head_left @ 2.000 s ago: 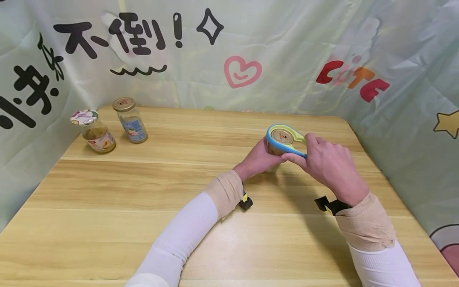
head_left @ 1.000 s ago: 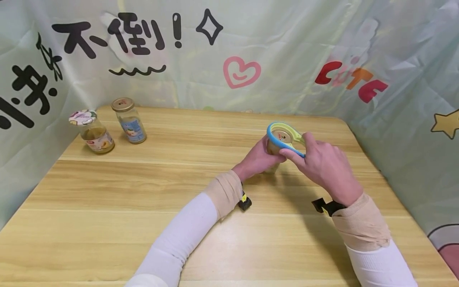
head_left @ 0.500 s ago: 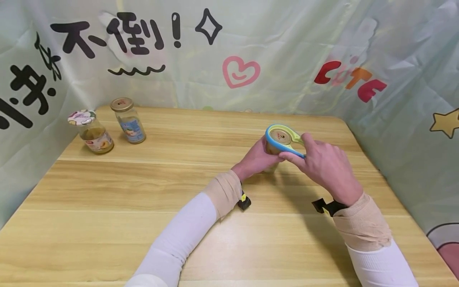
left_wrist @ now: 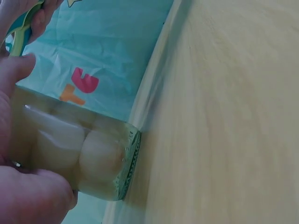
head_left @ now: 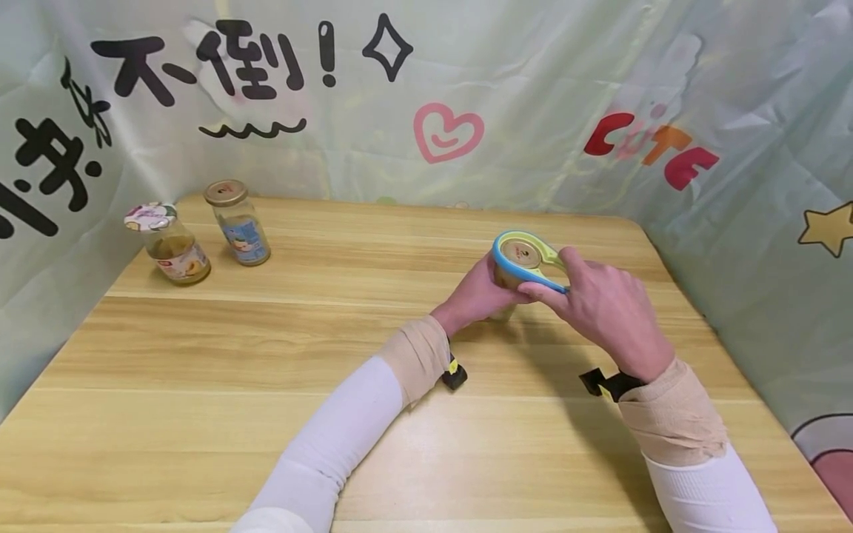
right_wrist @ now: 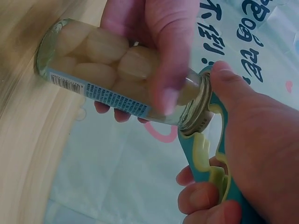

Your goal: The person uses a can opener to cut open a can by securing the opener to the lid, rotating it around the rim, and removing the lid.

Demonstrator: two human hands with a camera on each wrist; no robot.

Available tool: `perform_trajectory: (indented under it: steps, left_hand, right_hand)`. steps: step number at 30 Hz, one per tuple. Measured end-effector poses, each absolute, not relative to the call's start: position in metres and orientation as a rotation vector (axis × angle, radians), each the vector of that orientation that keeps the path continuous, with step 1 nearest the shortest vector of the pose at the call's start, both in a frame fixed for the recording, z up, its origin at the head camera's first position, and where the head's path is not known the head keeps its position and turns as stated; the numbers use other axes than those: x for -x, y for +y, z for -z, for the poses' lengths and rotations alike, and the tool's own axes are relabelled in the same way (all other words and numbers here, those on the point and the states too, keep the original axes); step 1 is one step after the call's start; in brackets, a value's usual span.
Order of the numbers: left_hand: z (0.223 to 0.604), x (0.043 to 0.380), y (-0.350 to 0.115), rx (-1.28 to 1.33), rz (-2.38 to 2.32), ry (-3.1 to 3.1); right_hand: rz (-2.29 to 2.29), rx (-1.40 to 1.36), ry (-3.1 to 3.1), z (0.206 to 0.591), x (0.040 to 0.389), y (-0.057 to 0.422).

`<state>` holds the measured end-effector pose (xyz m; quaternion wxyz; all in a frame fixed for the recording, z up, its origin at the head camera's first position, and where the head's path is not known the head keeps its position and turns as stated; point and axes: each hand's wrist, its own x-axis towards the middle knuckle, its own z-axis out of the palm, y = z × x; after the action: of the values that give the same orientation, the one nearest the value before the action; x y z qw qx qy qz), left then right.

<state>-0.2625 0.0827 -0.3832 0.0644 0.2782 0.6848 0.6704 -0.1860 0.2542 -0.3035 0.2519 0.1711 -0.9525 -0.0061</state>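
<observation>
My left hand (head_left: 481, 293) grips a glass jar (right_wrist: 100, 58) round its upper body. Pale round pieces fill the jar, and a blue label with a barcode runs down its side. Its gold lid (head_left: 522, 254) sits inside the loop of a blue and yellow-green jar opener (head_left: 531, 238). With my right hand (head_left: 609, 314) I hold the opener's handles, thumb along the near side and fingers curled underneath. In the left wrist view the jar's base (left_wrist: 131, 163) is right at the wooden table surface (left_wrist: 224, 121).
Two more jars stand at the back left of the table (head_left: 200, 444): one with a patterned cloth-like lid (head_left: 151, 216) and some amber contents, the other a taller jar (head_left: 243, 233) with a gold lid and blue label. Printed fabric (head_left: 546, 89) hangs along the back and sides.
Both hands stay on the jar and opener. The opener, lid and right hand have shifted slightly left in the head view, whose framing has drifted a little too.
</observation>
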Motion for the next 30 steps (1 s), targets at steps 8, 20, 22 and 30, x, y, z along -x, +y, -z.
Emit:
perform_trajectory:
  steps: [8, 20, 22, 30]
  left_hand:
    - [0.381, 0.261, 0.081, -0.766, -1.937, 2.264]
    - [0.383, 0.263, 0.080, -0.770, -1.913, 2.222]
    - [0.384, 0.263, 0.079, -0.775, -1.917, 2.208]
    - [0.382, 0.265, 0.078, -0.847, -1.899, 2.149]
  right_hand:
    - [0.026, -0.560, -2.504, 0.306, 0.190, 0.254]
    - [0.035, -0.614, -2.534, 0.306, 0.196, 0.259]
    - [0.037, -0.622, -2.548, 0.305, 0.196, 0.260]
    - [0.038, -0.678, -2.534, 0.302, 0.199, 0.267]
